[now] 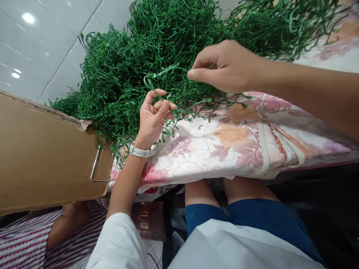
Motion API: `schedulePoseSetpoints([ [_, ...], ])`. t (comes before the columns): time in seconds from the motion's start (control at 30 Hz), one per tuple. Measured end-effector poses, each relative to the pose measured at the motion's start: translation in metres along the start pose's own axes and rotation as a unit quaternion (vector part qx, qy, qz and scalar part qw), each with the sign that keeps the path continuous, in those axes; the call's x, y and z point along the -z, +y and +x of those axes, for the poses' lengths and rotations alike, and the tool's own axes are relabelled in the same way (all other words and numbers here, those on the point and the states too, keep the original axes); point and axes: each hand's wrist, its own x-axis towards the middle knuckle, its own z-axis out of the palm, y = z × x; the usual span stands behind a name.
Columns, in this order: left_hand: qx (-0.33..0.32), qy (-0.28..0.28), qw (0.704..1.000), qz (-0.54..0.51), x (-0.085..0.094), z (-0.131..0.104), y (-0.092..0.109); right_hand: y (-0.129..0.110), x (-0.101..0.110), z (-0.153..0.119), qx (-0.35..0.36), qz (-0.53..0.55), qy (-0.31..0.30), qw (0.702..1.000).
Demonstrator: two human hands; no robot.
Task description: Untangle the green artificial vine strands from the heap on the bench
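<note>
A big heap of thin green plastic stems (112, 71) lies along the back of a table with a floral cloth (196, 149). My left hand (155, 114), with a white watch band at the wrist, is raised at the heap's front edge, its fingers curled around a green stem. To its right, my right hand (221, 67) is pinched at the thumb and forefinger on the end of a light green strand (168, 69), which runs from there toward my left hand. Small loose stem pieces lie on the cloth below.
A large cardboard box (42, 157) stands at the left, beside a bent metal wire (95, 166) at the table's corner. White tiled wall (42, 37) rises behind. Another person's striped clothing (22, 239) shows at lower left. The cloth is bunched at the right.
</note>
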Motion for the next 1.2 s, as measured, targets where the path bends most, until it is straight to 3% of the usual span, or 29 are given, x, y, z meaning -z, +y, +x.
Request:
schedulePoseSetpoints([
  [0.13, -0.022, 0.014, 0.999, 0.019, 0.002, 0.0, -0.004, -0.006, -0.013, -0.007, 0.034, 0.205, -0.139, 0.968],
  [0.27, -0.023, 0.013, 0.999, 0.046, 0.002, -0.001, -0.005, -0.005, -0.027, -0.015, 0.065, 0.232, -0.211, 0.947],
  [0.43, -0.009, 0.024, 0.999, 0.045, 0.001, -0.001, -0.003, -0.013, -0.035, -0.023, 0.07, 0.24, -0.207, 0.946],
  [0.63, 0.009, -0.006, 1.0, 0.004, -0.001, -0.002, 0.0, -0.015, -0.032, -0.022, 0.086, 0.246, -0.219, 0.94],
  [0.83, 0.049, -0.079, 0.996, -0.011, -0.005, -0.006, 0.0, -0.014, -0.033, -0.022, 0.139, 0.258, -0.294, 0.91],
  [1.0, 0.121, -0.117, 0.985, -0.028, -0.008, -0.009, 0.006, -0.016, -0.033, -0.023, 0.166, 0.236, -0.36, 0.887],
  [1.2, 0.095, -0.122, 0.987, -0.032, -0.009, -0.009, 0.011, -0.017, -0.034, -0.026, 0.192, 0.189, -0.421, 0.866],
])
